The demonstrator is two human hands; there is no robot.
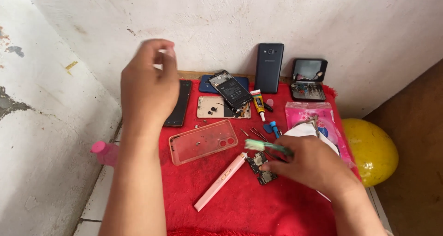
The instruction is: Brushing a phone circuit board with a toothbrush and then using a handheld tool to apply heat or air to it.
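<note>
My left hand [148,86] is raised above the red cloth [240,203], fingers pinched together; whether it holds something small I cannot tell. My right hand [314,164] rests low on the cloth and grips a green toothbrush [258,146], whose bristle end points left over a small dark circuit board [262,167]. A clear pink phone case [203,141] lies between my hands. A pale pink pen-shaped tool [220,181] lies slanted in front of the case.
Behind: a black phone [179,103], an opened phone body [230,89], a gold back cover [217,107], a glue tube [258,102], tweezers [258,135]. A dark phone [269,67] leans on the wall beside an open parts box [308,80]. Pink packet [318,113], yellow ball [371,150], pink-capped bottle [105,153].
</note>
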